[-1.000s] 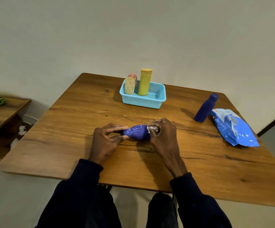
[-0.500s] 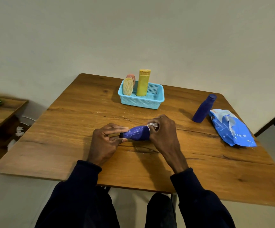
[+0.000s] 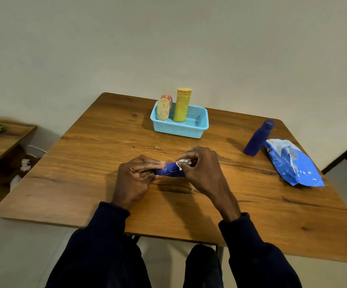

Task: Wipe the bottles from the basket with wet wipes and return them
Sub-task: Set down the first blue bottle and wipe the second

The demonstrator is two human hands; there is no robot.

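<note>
- Both hands meet over the middle of the tabletop [image 3: 97,163]: the left hand [image 3: 134,179] pinches one end of a small blue bottle [image 3: 170,171] between thumb and fingers, and the bottle lies on its side, just above or touching the wood; which, I cannot tell.
- On the bottle's other end the right hand [image 3: 201,169] is closed on a white wet wipe [image 3: 183,162], pressing it against the bottle's surface; only a crumpled corner of the wipe shows between the fingers.
- By my reading the step in hand is the wiping of this bottle, partway through the job.
- Beyond the hands stands a light blue basket [image 3: 180,129] holding a tall yellow bottle [image 3: 182,104], a shorter cream patterned bottle [image 3: 163,110] and a pinkish bottle [image 3: 167,98] mostly hidden behind it.
- To the right, well apart from the basket, a dark blue bottle [image 3: 258,138] stands upright just beside the torn blue wipes pack [image 3: 293,163].
- What the next move calls for, as I judge it: the left hand turning the bottle so the wipe reaches its unwiped sides and the end now covered by the fingers, then an upright return into the open right part of the basket.
- Whether the upright dark blue bottle has been wiped cannot be told.
</note>
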